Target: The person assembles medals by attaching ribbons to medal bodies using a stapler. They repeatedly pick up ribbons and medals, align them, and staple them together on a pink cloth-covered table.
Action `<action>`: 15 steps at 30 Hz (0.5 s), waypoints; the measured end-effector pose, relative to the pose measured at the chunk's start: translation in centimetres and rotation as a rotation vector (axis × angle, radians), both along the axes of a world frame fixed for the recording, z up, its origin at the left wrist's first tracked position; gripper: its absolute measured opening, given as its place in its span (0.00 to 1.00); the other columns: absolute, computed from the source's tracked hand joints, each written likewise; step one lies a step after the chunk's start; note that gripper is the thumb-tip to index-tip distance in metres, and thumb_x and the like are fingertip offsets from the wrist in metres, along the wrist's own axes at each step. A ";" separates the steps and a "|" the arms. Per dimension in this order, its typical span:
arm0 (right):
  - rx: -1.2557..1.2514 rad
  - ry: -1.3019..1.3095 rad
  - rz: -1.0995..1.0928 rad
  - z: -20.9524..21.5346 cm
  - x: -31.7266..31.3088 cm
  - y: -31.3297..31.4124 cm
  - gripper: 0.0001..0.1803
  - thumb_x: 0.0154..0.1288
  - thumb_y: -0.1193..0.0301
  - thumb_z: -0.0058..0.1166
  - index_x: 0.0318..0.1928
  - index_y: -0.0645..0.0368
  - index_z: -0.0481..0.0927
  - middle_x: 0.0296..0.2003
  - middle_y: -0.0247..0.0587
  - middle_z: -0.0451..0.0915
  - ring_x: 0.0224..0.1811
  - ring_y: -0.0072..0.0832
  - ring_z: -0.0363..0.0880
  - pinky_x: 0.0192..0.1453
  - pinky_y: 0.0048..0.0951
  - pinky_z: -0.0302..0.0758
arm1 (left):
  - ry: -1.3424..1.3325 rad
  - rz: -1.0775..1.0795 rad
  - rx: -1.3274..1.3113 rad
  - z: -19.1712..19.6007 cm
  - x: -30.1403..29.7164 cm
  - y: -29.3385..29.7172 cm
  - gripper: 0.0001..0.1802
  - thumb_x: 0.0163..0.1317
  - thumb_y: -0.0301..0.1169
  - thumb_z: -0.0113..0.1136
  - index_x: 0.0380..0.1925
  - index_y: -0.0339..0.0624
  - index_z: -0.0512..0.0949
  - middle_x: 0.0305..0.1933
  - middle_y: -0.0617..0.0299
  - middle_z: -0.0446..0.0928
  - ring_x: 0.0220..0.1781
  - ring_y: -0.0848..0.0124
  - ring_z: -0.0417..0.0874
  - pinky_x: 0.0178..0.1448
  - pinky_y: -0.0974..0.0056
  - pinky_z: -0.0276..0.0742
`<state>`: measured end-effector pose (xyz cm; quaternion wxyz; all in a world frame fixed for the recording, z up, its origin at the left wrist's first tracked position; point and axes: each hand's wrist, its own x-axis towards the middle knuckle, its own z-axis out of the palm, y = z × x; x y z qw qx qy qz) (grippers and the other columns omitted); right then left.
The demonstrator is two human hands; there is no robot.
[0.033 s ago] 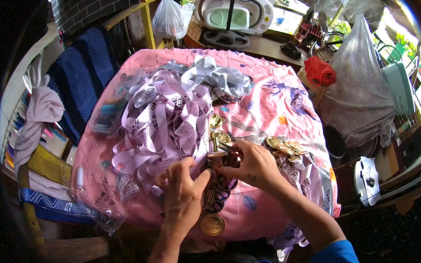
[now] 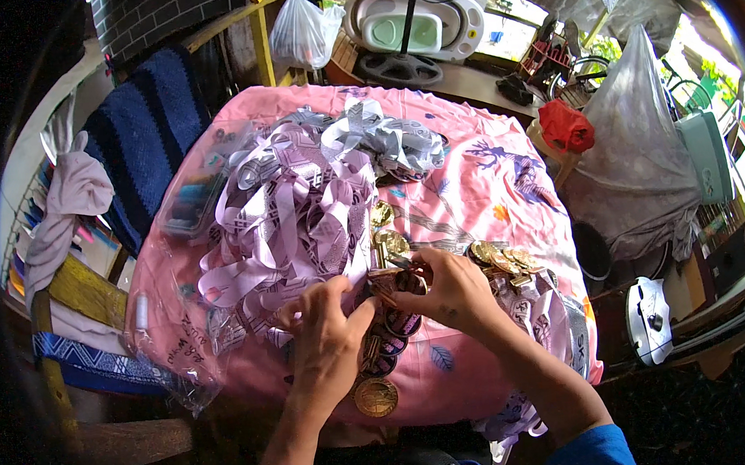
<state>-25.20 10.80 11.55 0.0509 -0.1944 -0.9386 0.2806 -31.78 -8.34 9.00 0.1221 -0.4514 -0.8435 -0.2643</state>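
Over a pink cloth, my right hand (image 2: pixel 451 291) is closed, thumb and fingers pinching a medal (image 2: pixel 385 276) by its gold slotted top bar. Part of that medal is hidden by the fingers. Close beside it, my left hand (image 2: pixel 331 323) is curled at the edge of a heap of lilac ribbons (image 2: pixel 291 203); what its fingertips hold is hidden. Below and between the hands lie several dark-faced medals (image 2: pixel 402 322) in an overlapping row. A round gold medal (image 2: pixel 376 397) lies nearest to me. More gold medals (image 2: pixel 396 244) lie just beyond the right fingers.
Gold medals (image 2: pixel 500 256) with lilac ribbons (image 2: pixel 537 312) lie to the right on the pink cloth (image 2: pixel 431 389). Silver-grey ribbons (image 2: pixel 405 138) are heaped at the back. A clear plastic bag (image 2: pixel 177 361), a white thread spool (image 2: pixel 142 313) and a blue towel-draped chair (image 2: pixel 152 134) are at left.
My right fingers have shifted slightly around the medal, and a thin dark shape near their tips looks different. My left hand stays nearly still.
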 end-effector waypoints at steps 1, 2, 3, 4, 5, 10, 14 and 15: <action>-0.018 0.006 -0.007 0.1 0.0 0.0 0.29 0.46 0.49 0.67 0.37 0.62 0.76 0.33 0.52 0.80 0.39 0.49 0.81 0.43 0.44 0.75 | 0.009 -0.023 -0.007 -0.1 -0.1 0.3 0.13 0.56 0.29 0.61 0.42 0.50 0.85 0.51 0.56 0.69 0.58 0.57 0.69 0.61 0.51 0.58; -0.034 0.012 -0.021 0.2 0.0 0.2 0.29 0.46 0.49 0.67 0.37 0.62 0.76 0.32 0.52 0.80 0.39 0.49 0.81 0.43 0.44 0.75 | 0.012 -0.041 -0.024 0.1 -0.2 0.6 0.13 0.57 0.29 0.60 0.43 0.50 0.85 0.51 0.56 0.69 0.58 0.58 0.68 0.60 0.51 0.58; -0.010 0.036 -0.015 -0.3 -0.1 0.8 0.28 0.47 0.51 0.65 0.38 0.63 0.76 0.33 0.53 0.80 0.39 0.49 0.81 0.43 0.44 0.75 | 0.015 -0.059 -0.041 0.4 -0.3 0.8 0.14 0.58 0.30 0.59 0.44 0.51 0.85 0.51 0.57 0.69 0.59 0.58 0.68 0.60 0.51 0.57; 0.009 0.038 -0.021 -0.1 -0.4 1.1 0.28 0.47 0.51 0.65 0.39 0.62 0.76 0.33 0.53 0.80 0.39 0.49 0.80 0.43 0.45 0.75 | 0.018 -0.077 -0.059 0.5 -0.4 1.1 0.14 0.59 0.30 0.58 0.45 0.52 0.84 0.51 0.58 0.69 0.59 0.59 0.67 0.60 0.51 0.57; 0.030 0.045 -0.027 0.2 -0.8 1.4 0.28 0.48 0.52 0.65 0.39 0.62 0.76 0.33 0.53 0.80 0.39 0.50 0.80 0.43 0.45 0.75 | 0.044 -0.088 -0.052 0.7 -0.5 1.5 0.14 0.58 0.31 0.59 0.45 0.52 0.84 0.51 0.60 0.69 0.58 0.61 0.67 0.59 0.51 0.55; 0.090 0.274 -0.081 -1.7 -1.8 2.3 0.30 0.47 0.56 0.70 0.47 0.62 0.77 0.32 0.47 0.81 0.35 0.41 0.81 0.41 0.39 0.74 | 0.105 -0.138 -0.048 0.3 -1.4 2.3 0.09 0.57 0.28 0.57 0.37 0.50 0.81 0.43 0.66 0.71 0.52 0.70 0.71 0.58 0.52 0.56; -0.058 -0.002 0.220 -0.2 -1.4 1.1 0.26 0.49 0.58 0.70 0.47 0.57 0.81 0.29 0.43 0.81 0.31 0.37 0.81 0.38 0.36 0.75 | 0.103 -0.132 -0.036 -0.5 -1.9 1.9 0.05 0.56 0.28 0.57 0.32 0.47 0.79 0.37 0.67 0.73 0.46 0.70 0.75 0.55 0.55 0.57; -0.024 0.082 0.227 -1.1 -1.4 0.8 0.21 0.52 0.59 0.68 0.43 0.57 0.83 0.29 0.43 0.81 0.31 0.38 0.81 0.38 0.37 0.75 | 0.092 -0.132 -0.019 -0.4 -1.8 2.1 0.05 0.56 0.28 0.57 0.31 0.47 0.80 0.37 0.67 0.73 0.46 0.70 0.75 0.55 0.55 0.58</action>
